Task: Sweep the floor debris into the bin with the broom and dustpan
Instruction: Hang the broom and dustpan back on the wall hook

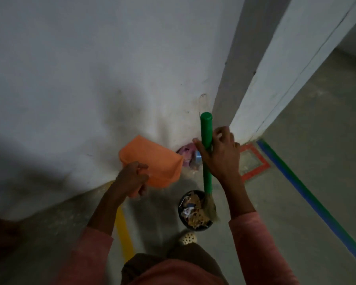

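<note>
Gripping a smooth green plastic broom handle [206, 140] in the right hand [218, 155], with thumb and fingers curled around the round shaft below its capped top, a person in pink long sleeves [253, 243] stands over a small round black bin [195, 210] on a grey concrete floor [296, 182]. The broom's straw-coloured bristles [211, 206] hang at the bin's right rim, touching or just over it. Crumpled brown and silvery scraps [195, 211] fill the bin. The left hand [132, 179] is closed around the handle of a flat, orange plastic dustpan [152, 161], which is held tilted up in front of a rough white plastered wall [90, 79], to the left of the bin and above it in the frame. Near the foot of the wall, between dustpan and broom handle, lie pinkish and pale blue objects [188, 155], too blurred to identify. A yellow painted stripe [123, 227] runs across the floor below the left arm; a red outlined square [255, 161] and a blue-and-green line [308, 194] mark the floor at right. A perforated cream shoe [187, 238] shows beside the bin.
</note>
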Tool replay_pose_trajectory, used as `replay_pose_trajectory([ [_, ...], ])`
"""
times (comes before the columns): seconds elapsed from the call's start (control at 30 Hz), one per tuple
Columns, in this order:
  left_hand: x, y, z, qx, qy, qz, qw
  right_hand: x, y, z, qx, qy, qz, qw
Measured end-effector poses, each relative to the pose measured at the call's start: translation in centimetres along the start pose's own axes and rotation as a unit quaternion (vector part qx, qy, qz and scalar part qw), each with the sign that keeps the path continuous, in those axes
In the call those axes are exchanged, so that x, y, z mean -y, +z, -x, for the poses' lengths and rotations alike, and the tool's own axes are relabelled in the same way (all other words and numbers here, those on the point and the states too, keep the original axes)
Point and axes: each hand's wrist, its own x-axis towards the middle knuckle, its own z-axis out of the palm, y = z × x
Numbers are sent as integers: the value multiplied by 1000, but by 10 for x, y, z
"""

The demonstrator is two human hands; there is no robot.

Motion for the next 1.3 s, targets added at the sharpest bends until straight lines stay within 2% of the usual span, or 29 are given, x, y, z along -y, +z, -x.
replay_pose_trajectory([
  [0.13,-62,-36,-10,-60,18,37,997,10,3,-46,15,59,-194,979],
  [0.2,-89,-51,-12,-66,20,61,996,17,1,-64,14,57,-254,965],
  [0.33,-141,-83,-24,2,15,155,988,41,1,-95,-14,42,-344,938],
  [0.5,-197,-133,-45,137,49,284,948,91,0,-150,-98,10,-356,929],
  [0.7,-248,-196,-68,193,109,363,905,162,-5,-255,-188,-33,-343,920],
  [0.93,-312,-259,-101,190,266,266,907,235,-51,-377,-276,-57,-322,904],
  [1.1,-358,-290,-112,126,425,183,878,250,-80,-429,-376,-42,-321,868],
  [1.3,-397,-299,-111,131,478,170,852,248,-115,-470,-458,-35,-336,822],
])
